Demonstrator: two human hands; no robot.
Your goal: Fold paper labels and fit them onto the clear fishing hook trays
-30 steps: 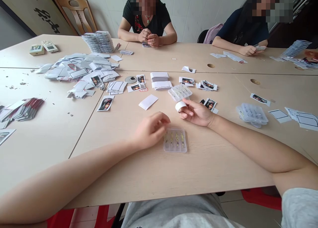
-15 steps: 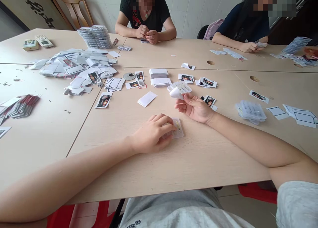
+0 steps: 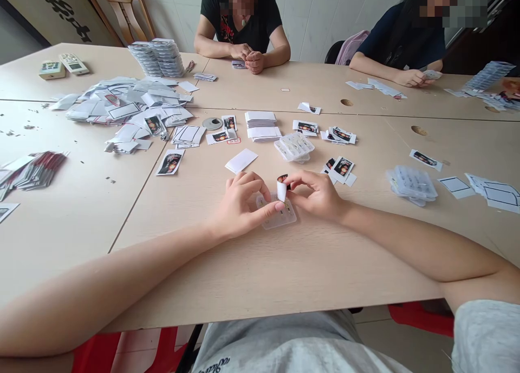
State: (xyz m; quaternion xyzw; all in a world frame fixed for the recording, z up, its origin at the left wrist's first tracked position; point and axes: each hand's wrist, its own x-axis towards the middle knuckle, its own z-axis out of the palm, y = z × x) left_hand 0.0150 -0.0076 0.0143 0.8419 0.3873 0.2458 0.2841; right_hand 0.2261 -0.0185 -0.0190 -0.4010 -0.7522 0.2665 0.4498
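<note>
A small clear plastic case [image 3: 280,220] with compartments and tiny pieces in it lies flat on the table in front of me. Over its far edge, my right hand [image 3: 319,195] pinches a curled paper label [image 3: 281,191], white on one side and dark printed on the other. My left hand [image 3: 247,206] is at the case's left side, fingers apart and curved, its thumb tip close to the label's lower end. Whether that thumb touches the label I cannot tell. Just beyond, a stack of similar clear cases [image 3: 294,146] stands beside loose printed labels [image 3: 343,168].
More clear cases [image 3: 411,184] are at the right. White folded cards [image 3: 262,126], a tape roll [image 3: 212,124] and a large heap of white packets [image 3: 125,105] lie further back. Two people sit across the table; stacked packs [image 3: 156,58] stand near one.
My right hand has come down and nearer with the label, from beside the stacked cases to above the single case. My left hand has shifted left off the case, uncovering it.
</note>
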